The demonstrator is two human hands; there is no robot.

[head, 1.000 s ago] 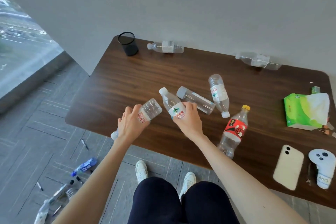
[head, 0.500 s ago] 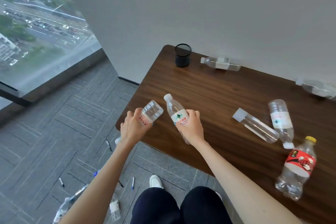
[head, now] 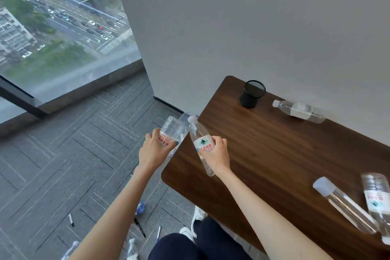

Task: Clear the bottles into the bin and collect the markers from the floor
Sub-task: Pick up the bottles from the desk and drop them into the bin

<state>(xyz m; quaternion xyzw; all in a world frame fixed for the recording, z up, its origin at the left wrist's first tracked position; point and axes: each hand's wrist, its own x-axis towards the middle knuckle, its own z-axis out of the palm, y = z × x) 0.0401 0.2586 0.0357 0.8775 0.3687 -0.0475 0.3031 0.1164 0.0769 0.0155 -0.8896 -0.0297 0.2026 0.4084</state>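
Both hands are swinging left with their bottles, which were low over the table a second ago and are now reaching its left end. The head is turning too, so window and floor are filling the view.

The left hand [head: 155, 151] is gripping the left bottle [head: 171, 130] round its red label. The base is pointing away, and the bottle is now hanging past the table [head: 274, 154] edge, over the floor. The right hand [head: 216, 154] is clamping the right bottle [head: 200, 140] round its label, cap up and tilted, above the table's left corner.

Likely step: both bottles are travelling to the bin. The bin is not showing, so I cannot tell how far off it is.

Plenty is still waiting:
- On the table, a back bottle [head: 299, 111] is lying near the pen cup [head: 252, 94].
- A tube bottle [head: 346, 207] and a labelled bottle [head: 376, 200] are lying touching at the right edge.
- On the floor, markers [head: 71, 219] are lying scattered beside floor bottles [head: 132, 249], near the person's feet.
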